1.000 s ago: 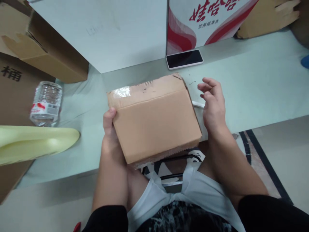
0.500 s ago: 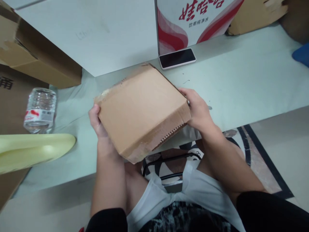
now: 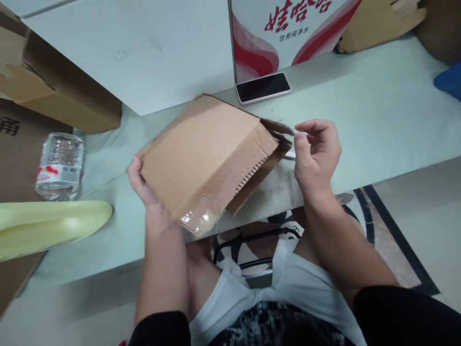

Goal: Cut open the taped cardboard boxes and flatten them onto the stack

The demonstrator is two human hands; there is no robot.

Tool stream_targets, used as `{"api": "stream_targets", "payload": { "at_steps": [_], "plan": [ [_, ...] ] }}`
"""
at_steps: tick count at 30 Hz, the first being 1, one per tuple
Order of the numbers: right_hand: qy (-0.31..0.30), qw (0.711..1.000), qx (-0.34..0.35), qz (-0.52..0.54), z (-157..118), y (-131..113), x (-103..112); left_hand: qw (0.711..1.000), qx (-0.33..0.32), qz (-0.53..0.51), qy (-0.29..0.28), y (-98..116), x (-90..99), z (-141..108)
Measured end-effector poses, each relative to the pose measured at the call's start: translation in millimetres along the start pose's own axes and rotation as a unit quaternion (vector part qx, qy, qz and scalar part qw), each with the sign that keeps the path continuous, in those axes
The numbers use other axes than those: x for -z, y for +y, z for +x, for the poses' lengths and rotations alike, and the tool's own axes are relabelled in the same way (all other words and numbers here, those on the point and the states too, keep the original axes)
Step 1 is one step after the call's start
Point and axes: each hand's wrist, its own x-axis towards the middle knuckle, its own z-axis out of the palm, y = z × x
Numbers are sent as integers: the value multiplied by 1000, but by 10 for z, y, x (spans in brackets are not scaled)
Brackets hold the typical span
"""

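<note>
Box: brown rectangular cardboard box [image 3: 209, 149], over pale green table [image 3: 367, 120], long axis lower-left to upper-right
Left hand [image 3: 143, 187]: grasping box's left end
Right hand [image 3: 319, 151]: half-curled; nearer brown cardboard end flap [image 3: 276, 126], just left of fingertips; can't tell if pinching

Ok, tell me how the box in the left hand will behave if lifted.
The box should feel fairly stiff, being flat-sided cardboard. The flap jutting out near the right hand will probably bend easily, as it looks thin. The tape may feel slippery, since it looks glossy.
</note>
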Motion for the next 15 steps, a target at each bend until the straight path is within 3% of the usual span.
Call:
{"api": "stream_targets", "payload": {
  "at_steps": [2, 8, 11, 15],
  "plan": [
    [-10, 1000, 17, -17, -14, -65, 21, 1000, -23, -21, 3, -28, -46, -11],
    [-236, 963, 126, -21, -176, -178, -132, 992, -106, -59, -26, -112, -247, -74],
    [-286, 943, 167, -28, -329, -206, -254, 992, -122, -35, -19, -160, -286, -99],
    [-318, 925, 207, -34, -508, -242, -328, 996, -85, -1, -2, -203, -263, -107]
  ]
}}
